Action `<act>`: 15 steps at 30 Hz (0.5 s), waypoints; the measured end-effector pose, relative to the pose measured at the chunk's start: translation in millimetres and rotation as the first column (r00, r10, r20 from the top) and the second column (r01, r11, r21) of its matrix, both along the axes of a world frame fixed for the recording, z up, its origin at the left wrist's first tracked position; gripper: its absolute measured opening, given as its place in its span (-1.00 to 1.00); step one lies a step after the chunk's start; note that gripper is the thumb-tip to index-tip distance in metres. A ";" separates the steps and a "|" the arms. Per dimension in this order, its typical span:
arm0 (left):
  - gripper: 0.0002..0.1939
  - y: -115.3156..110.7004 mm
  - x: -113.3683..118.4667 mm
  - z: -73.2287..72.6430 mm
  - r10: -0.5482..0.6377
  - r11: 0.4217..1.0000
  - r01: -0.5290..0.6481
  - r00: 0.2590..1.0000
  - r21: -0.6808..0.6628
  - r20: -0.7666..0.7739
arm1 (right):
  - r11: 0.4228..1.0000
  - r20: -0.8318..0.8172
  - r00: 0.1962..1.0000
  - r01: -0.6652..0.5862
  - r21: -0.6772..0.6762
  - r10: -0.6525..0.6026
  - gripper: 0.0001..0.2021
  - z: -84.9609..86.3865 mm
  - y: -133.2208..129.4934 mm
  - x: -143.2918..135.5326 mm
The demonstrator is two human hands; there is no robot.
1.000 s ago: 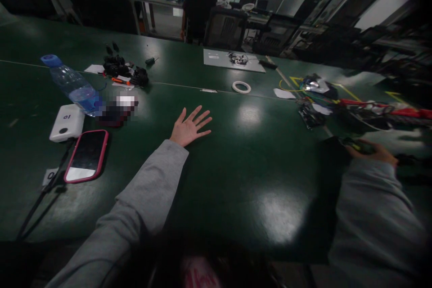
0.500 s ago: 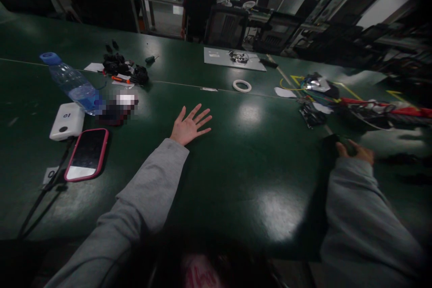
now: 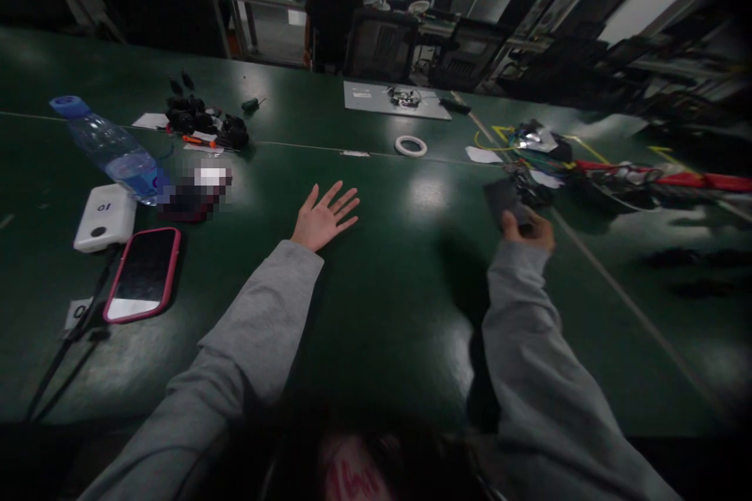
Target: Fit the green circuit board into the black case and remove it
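My left hand (image 3: 326, 215) lies palm up on the green table (image 3: 381, 305), its fingers spread and nothing in it. To the right, my right hand (image 3: 530, 231) grips a dark flat rectangular piece (image 3: 499, 200), thumb on its near side. That piece is tilted up and seems to be off the table, with a shadow to its left. What it is, I cannot make out. A white ring-shaped roll of tape (image 3: 402, 142) lies beyond and between the two hands.
Left stand a leaning plastic bottle (image 3: 111, 156), a white box (image 3: 104, 218) with a cable, and a pink-edged phone (image 3: 144, 274). Black cables (image 3: 191, 111) lie behind them. A grey board (image 3: 376, 102) is at the back; tangled wires (image 3: 537, 142) sit right. A person (image 3: 334, 12) sits beyond.
My right hand has come left and up from the table's right side, carrying the dark flat piece. My left hand stays spread in place; the whole view has shifted slightly.
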State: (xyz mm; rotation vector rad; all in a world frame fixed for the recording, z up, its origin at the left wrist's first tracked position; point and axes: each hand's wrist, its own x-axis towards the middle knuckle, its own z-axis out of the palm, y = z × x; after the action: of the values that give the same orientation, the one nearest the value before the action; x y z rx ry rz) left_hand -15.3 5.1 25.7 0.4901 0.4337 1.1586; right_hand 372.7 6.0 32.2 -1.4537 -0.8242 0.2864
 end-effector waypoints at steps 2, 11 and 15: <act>-0.48 1.2 -0.2 -3.1 -0.001 1.000 0.001 0.999 0.000 -0.032 | 0.976 -0.203 0.955 -0.220 0.001 0.215 -0.59 -8.4 7.0 -69.1; -0.60 6.7 5.6 -23.6 0.068 0.998 -0.068 0.973 0.006 -0.219 | 0.593 -0.689 0.382 -0.800 0.087 0.616 -0.41 -53.7 6.5 -243.8; -0.52 5.3 11.2 -24.9 0.154 0.988 -0.152 0.951 0.029 -0.269 | 0.532 -0.728 0.277 -0.835 0.141 0.627 -0.43 -58.7 4.4 -239.0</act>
State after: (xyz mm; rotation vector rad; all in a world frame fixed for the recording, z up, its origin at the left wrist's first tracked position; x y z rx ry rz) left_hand -4.0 10.4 0.8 0.6345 0.7140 1.2477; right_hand 133.7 10.4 -26.5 -0.9094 -0.7581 1.6875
